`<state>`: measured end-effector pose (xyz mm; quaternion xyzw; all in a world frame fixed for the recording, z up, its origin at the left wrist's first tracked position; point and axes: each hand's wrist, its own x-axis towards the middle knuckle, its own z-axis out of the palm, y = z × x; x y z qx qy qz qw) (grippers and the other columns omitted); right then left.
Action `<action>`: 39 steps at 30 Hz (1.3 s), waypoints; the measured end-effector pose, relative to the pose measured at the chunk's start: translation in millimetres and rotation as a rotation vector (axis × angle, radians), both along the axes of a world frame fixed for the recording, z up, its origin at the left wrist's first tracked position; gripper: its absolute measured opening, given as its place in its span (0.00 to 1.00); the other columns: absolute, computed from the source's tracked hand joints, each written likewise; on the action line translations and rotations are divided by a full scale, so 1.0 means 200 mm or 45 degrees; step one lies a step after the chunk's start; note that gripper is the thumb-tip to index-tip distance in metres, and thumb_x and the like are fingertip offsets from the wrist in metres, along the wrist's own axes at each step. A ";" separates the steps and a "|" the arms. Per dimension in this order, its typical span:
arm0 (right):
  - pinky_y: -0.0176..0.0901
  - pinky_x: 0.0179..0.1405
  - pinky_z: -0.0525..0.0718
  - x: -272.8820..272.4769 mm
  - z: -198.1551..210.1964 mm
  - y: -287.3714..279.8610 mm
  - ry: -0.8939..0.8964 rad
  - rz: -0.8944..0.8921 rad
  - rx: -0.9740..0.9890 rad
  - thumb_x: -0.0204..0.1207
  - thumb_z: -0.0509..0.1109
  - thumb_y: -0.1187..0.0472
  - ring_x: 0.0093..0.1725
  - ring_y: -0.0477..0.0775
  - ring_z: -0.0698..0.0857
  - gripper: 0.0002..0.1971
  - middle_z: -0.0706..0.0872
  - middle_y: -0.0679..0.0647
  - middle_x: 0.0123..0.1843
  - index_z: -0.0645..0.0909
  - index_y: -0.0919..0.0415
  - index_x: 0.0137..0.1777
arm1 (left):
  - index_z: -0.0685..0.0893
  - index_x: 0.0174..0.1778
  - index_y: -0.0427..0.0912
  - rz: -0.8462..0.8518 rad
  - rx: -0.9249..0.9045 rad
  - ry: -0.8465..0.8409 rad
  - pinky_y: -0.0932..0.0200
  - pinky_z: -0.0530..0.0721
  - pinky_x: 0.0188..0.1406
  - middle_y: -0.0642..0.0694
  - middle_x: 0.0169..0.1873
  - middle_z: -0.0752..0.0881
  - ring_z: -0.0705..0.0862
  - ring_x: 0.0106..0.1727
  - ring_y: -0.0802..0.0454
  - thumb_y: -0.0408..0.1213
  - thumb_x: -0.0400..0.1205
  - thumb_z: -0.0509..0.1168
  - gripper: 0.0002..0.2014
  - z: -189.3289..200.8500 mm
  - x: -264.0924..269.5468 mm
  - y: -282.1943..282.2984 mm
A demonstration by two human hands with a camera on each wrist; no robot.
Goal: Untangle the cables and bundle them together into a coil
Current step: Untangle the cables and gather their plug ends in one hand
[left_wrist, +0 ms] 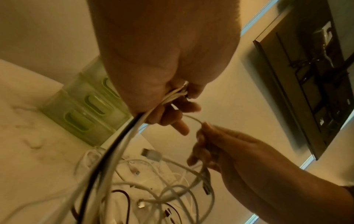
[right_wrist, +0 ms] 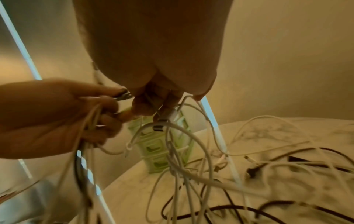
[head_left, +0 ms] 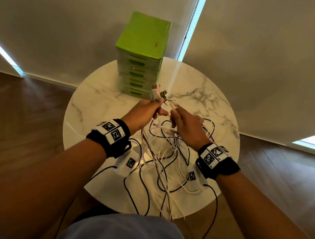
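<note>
The step in hand seems to be gathering the plug ends into one hand. To do it well, I would bring one end at a time to the left hand [head_left: 146, 108] and let the loops fall loose, not pull hard. The left fingers [left_wrist: 168, 116] are curled tight around a bunch of cables [head_left: 161, 154], plugs sticking up. The right hand [head_left: 188, 124] pinches one thin white cable [left_wrist: 193, 119] just beside it. Most cables lie tangled on the counter [head_left: 100, 102], near the green drawers [head_left: 141, 60].
</note>
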<state>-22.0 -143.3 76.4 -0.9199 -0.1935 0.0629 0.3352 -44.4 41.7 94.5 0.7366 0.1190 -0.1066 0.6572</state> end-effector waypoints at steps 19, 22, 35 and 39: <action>0.27 0.37 0.76 -0.02 -0.05 0.02 0.405 0.328 0.223 0.92 0.53 0.52 0.30 0.39 0.81 0.20 0.83 0.50 0.33 0.79 0.63 0.46 | 0.75 0.41 0.43 0.215 -0.479 -0.184 0.51 0.87 0.53 0.51 0.30 0.87 0.92 0.46 0.48 0.45 0.93 0.52 0.17 0.01 0.06 -0.06; 0.33 0.38 0.79 0.00 -0.12 -0.03 0.471 0.381 0.115 0.92 0.51 0.46 0.32 0.43 0.81 0.22 0.83 0.49 0.33 0.79 0.58 0.44 | 0.73 0.40 0.43 0.264 -0.615 -0.199 0.47 0.91 0.47 0.53 0.26 0.80 0.93 0.40 0.44 0.46 0.93 0.52 0.17 0.05 0.06 -0.01; 0.55 0.45 0.82 0.12 -0.18 -0.12 0.136 0.091 -0.022 0.91 0.53 0.47 0.34 0.51 0.82 0.20 0.80 0.47 0.31 0.74 0.50 0.38 | 0.83 0.43 0.46 0.164 -0.091 -0.279 0.62 0.65 0.30 0.59 0.26 0.70 0.66 0.27 0.61 0.51 0.91 0.58 0.17 0.12 0.06 0.17; 0.46 0.43 0.76 0.09 -0.03 0.06 -0.021 0.214 0.001 0.91 0.56 0.50 0.37 0.53 0.84 0.17 0.84 0.47 0.35 0.77 0.56 0.44 | 0.85 0.41 0.50 0.018 0.031 -0.057 0.60 0.71 0.32 0.58 0.25 0.74 0.70 0.27 0.58 0.60 0.86 0.61 0.19 0.03 0.02 0.08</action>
